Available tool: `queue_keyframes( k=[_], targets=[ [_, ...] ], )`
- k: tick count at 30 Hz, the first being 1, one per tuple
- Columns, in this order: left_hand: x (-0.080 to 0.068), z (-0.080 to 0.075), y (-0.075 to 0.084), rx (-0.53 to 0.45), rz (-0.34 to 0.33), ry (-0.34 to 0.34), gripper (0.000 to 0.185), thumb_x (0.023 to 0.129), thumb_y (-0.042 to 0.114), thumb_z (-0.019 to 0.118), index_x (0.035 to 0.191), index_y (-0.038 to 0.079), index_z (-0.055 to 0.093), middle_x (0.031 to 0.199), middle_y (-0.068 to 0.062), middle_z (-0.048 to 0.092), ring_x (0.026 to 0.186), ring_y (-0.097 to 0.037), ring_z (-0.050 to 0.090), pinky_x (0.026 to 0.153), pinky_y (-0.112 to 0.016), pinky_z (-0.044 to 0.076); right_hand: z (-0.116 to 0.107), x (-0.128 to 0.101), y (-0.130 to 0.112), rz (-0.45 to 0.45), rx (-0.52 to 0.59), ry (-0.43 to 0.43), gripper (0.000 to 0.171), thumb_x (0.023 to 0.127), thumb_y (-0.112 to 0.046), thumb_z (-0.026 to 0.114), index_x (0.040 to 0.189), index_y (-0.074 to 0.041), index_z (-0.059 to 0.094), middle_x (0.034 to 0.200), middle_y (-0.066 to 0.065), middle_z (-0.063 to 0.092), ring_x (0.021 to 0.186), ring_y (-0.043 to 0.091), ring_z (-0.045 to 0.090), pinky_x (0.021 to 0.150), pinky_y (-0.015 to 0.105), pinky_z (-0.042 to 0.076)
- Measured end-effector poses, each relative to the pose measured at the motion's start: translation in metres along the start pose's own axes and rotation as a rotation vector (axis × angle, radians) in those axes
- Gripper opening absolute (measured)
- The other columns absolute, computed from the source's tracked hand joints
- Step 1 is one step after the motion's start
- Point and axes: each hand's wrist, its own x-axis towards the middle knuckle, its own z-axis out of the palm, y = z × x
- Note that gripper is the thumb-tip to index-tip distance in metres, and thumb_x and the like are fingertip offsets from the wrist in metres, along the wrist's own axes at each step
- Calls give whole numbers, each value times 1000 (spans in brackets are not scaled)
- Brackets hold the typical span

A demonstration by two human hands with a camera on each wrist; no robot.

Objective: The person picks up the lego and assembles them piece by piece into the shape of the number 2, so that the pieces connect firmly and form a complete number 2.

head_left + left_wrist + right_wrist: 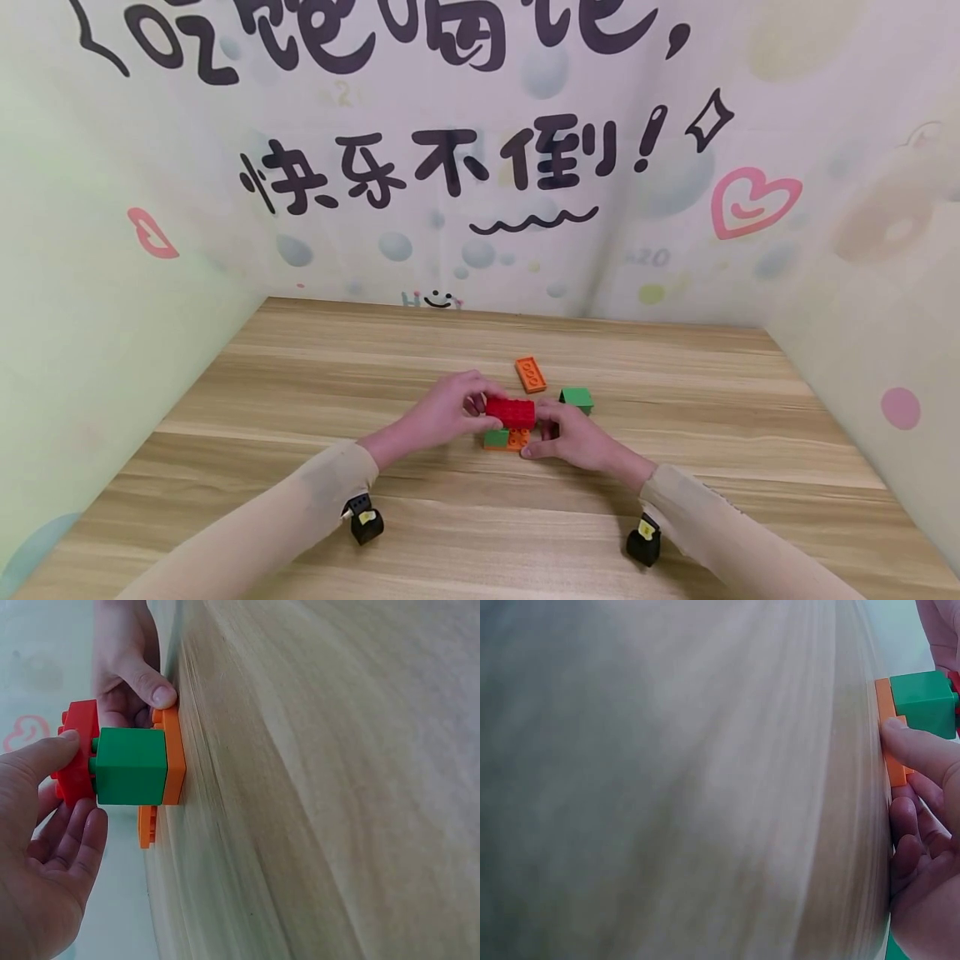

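Head: orange plate (530,375), green block (577,398) seemingly beyond hands (457,407) (579,438).

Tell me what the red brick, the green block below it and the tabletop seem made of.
Red brick: likely smooth molded plastic, given even color and round studs.
Green block: probably the same, with flat, smooth faces and crisp edges.
Tabletop: smooth-looking wood or laminate; streaky grain shows, but which is unclear.

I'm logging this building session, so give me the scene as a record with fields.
Left hand: pinches red studded plastic brick
Right hand: holds orange studded plastic plate
On that plate: green square-sided plastic brick, below the red one
Red-green contact: cannot tell
Loose, beyond the hands: orange rectangular plastic piece, underside up; second green plastic brick
Surface: wood-grain tabletop
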Motion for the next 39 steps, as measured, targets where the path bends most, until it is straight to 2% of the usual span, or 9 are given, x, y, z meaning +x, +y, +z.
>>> queue_keyframes(
  k=[6, 14, 29, 39],
  targets=[
    [-2, 1, -2, -19, 8, 0, 34, 88, 19, 76, 120, 12, 69, 100, -2, 63, 86, -10, 60, 81, -28, 58, -1, 0, 0, 3, 8, -7, 26, 83, -28, 80, 104, -19, 68, 92, 3, 58, 74, 10, 50, 63, 21, 42],
    [-6, -1, -8, -82, 17, -9, 31, 93, 11, 67, 123, 8, 67, 104, -6, 63, 90, -10, 61, 80, -16, 55, 1, -1, 0, 0, 0, -1, 25, 83, -28, 80, 103, -19, 68, 91, 2, 58, 74, 10, 50, 63, 21, 42],
    [-7, -1, -10, -105, 14, -4, 31, 92, 12, 70, 122, 8, 68, 106, -7, 64, 93, -12, 63, 83, -18, 55, 1, -1, -1, 8, 12, -2, 26, 82, -27, 81, 104, -20, 68, 92, 3, 59, 76, 11, 50, 64, 21, 42],
    [-5, -2, -10, -121, 34, -4, 29, 90, 11, 71, 119, 7, 69, 105, -7, 64, 93, -12, 62, 83, -20, 56, 0, -1, 0, 4, 7, -1, 30, 82, -27, 81, 109, -20, 68, 95, 2, 60, 77, 11, 50, 65, 21, 42]
  ],
)
